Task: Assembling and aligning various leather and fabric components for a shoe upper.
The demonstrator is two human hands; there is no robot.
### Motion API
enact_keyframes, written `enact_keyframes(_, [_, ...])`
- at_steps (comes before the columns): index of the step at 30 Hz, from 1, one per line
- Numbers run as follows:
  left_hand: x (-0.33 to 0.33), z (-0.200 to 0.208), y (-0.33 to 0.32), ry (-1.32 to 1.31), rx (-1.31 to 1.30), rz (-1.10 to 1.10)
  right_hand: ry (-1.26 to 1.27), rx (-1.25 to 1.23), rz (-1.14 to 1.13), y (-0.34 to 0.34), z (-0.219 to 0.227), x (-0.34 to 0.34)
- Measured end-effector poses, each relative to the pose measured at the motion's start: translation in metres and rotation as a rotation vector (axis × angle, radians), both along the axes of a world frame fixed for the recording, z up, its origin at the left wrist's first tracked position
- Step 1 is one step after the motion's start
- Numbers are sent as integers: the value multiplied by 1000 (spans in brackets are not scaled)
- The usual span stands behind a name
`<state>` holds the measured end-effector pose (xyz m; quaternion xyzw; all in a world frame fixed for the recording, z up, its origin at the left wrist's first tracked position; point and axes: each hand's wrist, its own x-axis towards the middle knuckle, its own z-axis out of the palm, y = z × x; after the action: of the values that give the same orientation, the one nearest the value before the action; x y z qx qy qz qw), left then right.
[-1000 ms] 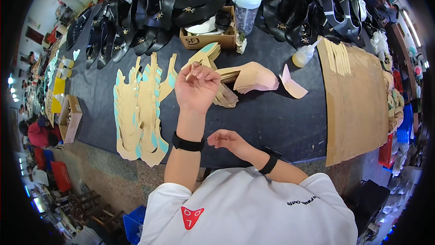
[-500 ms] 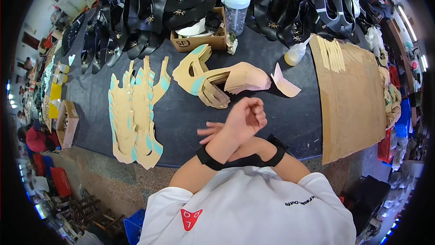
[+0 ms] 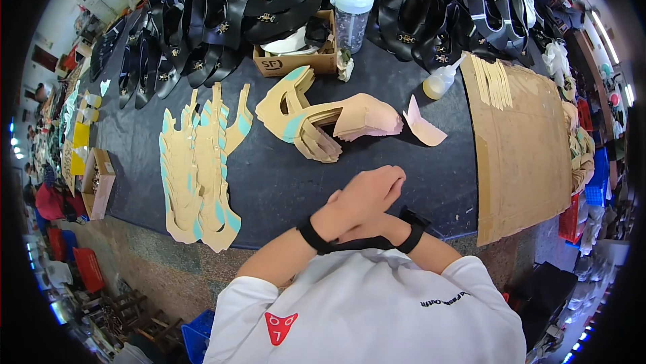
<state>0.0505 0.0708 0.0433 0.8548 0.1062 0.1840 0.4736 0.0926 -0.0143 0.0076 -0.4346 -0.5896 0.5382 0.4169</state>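
Near the table's front edge your left hand (image 3: 363,196) lay crossed over your right hand (image 3: 350,229), both apparently empty though the lower one was mostly hidden, so reaching far to the fanned tan pieces (image 3: 323,118) seemed next.

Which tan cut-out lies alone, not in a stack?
The small pinkish-tan piece right of the fanned stack, near the glue bottle; the others lie overlapped in stacks.
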Motion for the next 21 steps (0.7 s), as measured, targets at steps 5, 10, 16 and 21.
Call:
enact_keyframes(5, [-10, -16, 26, 68, 662, -156, 318, -297, -214, 0, 6, -15])
enact_keyframes(10, [-13, -23, 32, -46, 813, -95, 413, -451, -298, 4, 26, -33])
enact_keyframes(16, [-15, -22, 37, -131, 880, -82, 431, -717, -204, 13, 34, -35])
enact_keyframes(21, [-6, -13, 40, -217, 377, 182, 499, -650, -179, 15, 37, -36])
